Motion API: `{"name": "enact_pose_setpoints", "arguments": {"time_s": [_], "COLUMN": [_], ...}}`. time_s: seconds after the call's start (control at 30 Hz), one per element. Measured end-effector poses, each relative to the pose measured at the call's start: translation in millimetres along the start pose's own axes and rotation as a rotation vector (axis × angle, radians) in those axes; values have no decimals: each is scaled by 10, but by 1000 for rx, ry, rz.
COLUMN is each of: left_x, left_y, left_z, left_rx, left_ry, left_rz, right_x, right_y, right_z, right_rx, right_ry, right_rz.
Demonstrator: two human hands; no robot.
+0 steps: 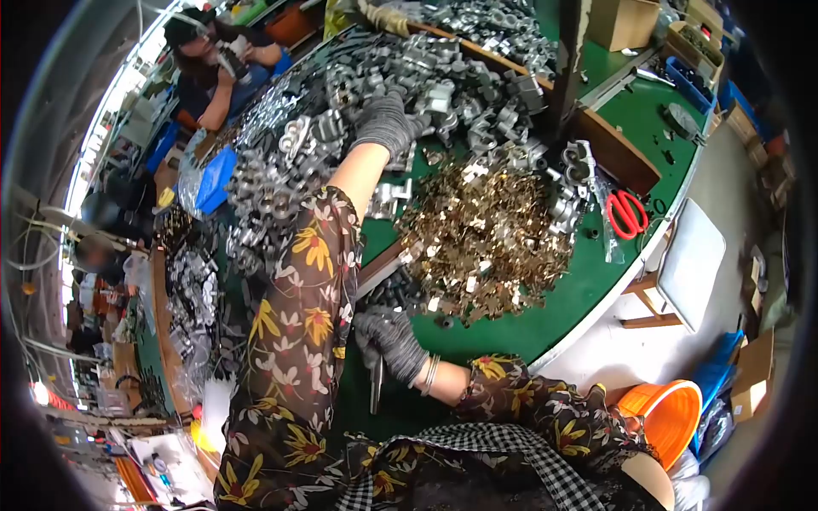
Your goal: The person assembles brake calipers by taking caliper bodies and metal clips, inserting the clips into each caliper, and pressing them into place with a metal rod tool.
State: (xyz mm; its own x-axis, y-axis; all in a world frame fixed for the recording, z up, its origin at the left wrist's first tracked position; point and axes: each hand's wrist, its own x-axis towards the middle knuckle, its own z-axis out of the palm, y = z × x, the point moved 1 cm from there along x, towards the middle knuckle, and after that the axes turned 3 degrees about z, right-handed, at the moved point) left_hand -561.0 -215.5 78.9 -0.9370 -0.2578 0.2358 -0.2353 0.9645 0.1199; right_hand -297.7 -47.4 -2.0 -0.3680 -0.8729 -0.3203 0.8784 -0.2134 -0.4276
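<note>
My left hand (385, 126), in a grey knit glove, reaches into a heap of silver cast-metal parts (341, 94). Its thumb stands apart from the fingers, and the fingertips are partly lost among the castings. Closer to my body, my right hand (390, 342), gloved the same way, is closed around a slim dark metal tool (376, 390) whose end points down toward me. What kind of tool it is cannot be made out. To the right of both hands lies a pile of small brass-coloured metal pieces (486, 238) on the green tabletop (520, 341).
Red-handled scissors (626, 213) lie near the table's right edge. A wooden strip (618, 149) and a dark post (573, 60) stand beyond the pile. An orange bucket (663, 413) and a stool (692, 264) are at the right. Another person (213, 68) sits across the table.
</note>
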Motion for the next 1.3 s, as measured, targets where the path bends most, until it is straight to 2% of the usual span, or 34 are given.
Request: {"name": "enact_pose_setpoints", "arguments": {"time_s": [0.1, 0.17, 0.23, 0.3, 0.37, 0.43, 0.5, 0.57, 0.63, 0.7, 0.77, 0.8, 0.83, 0.87, 0.93, 0.97, 1.03, 1.07, 1.13, 1.17, 1.2, 1.27, 1.3], "left_x": [132, 308, 223, 238, 499, 205, 209, 21, -486, -979, -1609, -1921, -2279, -2664, -3186, -3484, -3975, -4151, -4366, -4473, -4612, -4846, -4936], "left_y": [213, 196, 278, 101, -283, -100, -228, -230, -249, -244, -349, -454, -471, -439, -373, -513, -636, -582, -443, -573, -578, -542, -577], "left_z": [45, 283, 339, 517, 901, 297, 109, -267, -707, -1092, -1369, -1473, -1619, -1663, -1782, -1811, -1722, -1706, -1716, -1601, -1629, -1685, -1611], "left_rx": [-53, -152, -28, -135, -1078, -532, -1039, -1567, -1768, -2059, -2093, -2156, -2165, -2047, -2325, -2299, -2336, -2292, -2194, -2285, -2118, -2003, -2134], "left_ry": [-116, -121, -40, 50, 5, 57, -53, -24, -70, -222, -234, -317, -375, -126, -37, -222, -348, -318, -298, -410, -316, -251, -297], "left_rz": [-47, -155, -124, -86, -338, -182, -426, -677, -470, -328, -295, -373, -253, -375, -529, -539, -641, -719, -853, -788, -950, -1056, -898], "right_x": [-53, -54, 20, 78, 45, -41, -26, -13, -44, -61, -62, -32, 17, 0, -139, -223, -334, -349, -454, -488, -484, -495, -510], "right_y": [-45, -25, 83, 140, 87, -55, -86, -58, -65, -75, -83, -103, -148, -240, -447, -529, -611, -576, -370, -323, -237, -93, -7], "right_z": [36, 20, 9, -61, -69, -22, 63, 50, 67, 35, 43, 19, 11, 90, 355, 491, 694, 714, 815, 820, 743, 656, 612], "right_rx": [-24, -30, -34, -23, -49, -112, -118, -92, -84, -161, -194, -157, -116, -106, -174, -251, -695, -760, -837, -865, -829, -802, -756], "right_ry": [44, 17, 82, 30, -11, -54, 34, 30, 23, -43, -58, -129, -198, -201, -240, -281, -401, -475, -459, -476, -484, -389, -340], "right_rz": [11, -31, -149, -119, -75, 1, 65, 50, 13, -56, -175, -167, -153, -151, -183, -219, -280, -33, 174, 242, 256, 308, 330]}}
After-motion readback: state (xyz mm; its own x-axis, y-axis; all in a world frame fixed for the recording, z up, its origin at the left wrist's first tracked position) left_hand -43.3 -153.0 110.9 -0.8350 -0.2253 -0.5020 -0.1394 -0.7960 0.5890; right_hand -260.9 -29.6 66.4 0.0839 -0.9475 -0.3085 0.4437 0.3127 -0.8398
